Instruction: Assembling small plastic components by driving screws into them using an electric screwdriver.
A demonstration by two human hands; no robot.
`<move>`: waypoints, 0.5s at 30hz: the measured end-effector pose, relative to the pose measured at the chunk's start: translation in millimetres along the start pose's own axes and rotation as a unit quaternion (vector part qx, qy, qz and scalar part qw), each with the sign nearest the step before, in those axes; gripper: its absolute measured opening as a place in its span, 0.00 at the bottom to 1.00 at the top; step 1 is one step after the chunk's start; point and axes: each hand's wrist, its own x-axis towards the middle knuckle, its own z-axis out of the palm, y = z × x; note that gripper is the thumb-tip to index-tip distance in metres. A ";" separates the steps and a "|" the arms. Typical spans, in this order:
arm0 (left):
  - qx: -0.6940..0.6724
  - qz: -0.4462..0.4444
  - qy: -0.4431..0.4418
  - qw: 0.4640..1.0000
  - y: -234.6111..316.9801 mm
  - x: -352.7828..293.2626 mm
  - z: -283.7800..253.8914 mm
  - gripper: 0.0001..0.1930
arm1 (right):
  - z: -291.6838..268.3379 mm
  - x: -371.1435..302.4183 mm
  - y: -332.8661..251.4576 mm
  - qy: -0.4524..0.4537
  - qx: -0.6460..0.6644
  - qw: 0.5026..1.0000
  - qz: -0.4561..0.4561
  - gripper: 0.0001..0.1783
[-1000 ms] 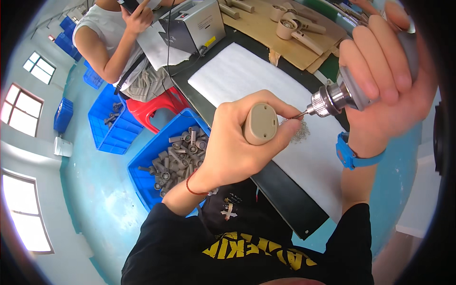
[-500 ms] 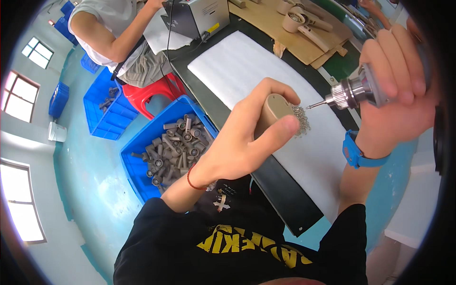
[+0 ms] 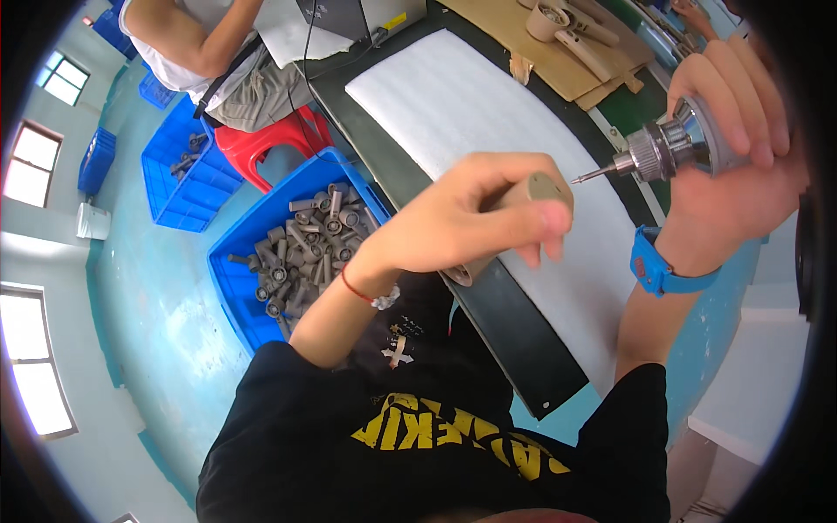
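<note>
My left hand (image 3: 475, 213) is closed around a beige plastic housing (image 3: 542, 185) with a rounded end, held above the table. Its lower end shows below my palm, while my fingers hide much of the middle. In my right hand (image 3: 741, 157) is an electric screwdriver (image 3: 654, 152) with a knurled silver collar. Its thin bit points left towards the housing's end, with a small gap visible between them. A white foam sheet (image 3: 445, 96) lies on the table beneath both hands.
Left of the dark table (image 3: 532, 357) stands a blue bin (image 3: 228, 270) full of similar beige-grey parts. Beyond it are another blue crate (image 3: 187, 200) and a person (image 3: 187, 44) on a red stool (image 3: 253, 159). Cardboard (image 3: 484, 22) with more parts lies at the far side.
My left hand has turned the housing, bringing its end nearer the screwdriver's bit. The pile of small screws seen beside it earlier is now hidden behind my hand. The view has shifted slightly.
</note>
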 end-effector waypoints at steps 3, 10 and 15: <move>-0.039 -0.071 -0.054 0.995 5.7 3.6 3.9 0.18 | -3.2 -1.0 -4.0 0.003 -0.009 1.000 -0.009 0.15; 0.160 -0.037 0.109 0.980 3.3 -0.7 23.0 0.13 | 0.4 -14.9 -8.0 0.011 -0.046 0.999 -0.009 0.14; 0.210 -0.014 0.120 0.970 3.7 -1.9 23.3 0.12 | 7.4 -14.0 1.9 0.002 -0.061 0.998 0.001 0.14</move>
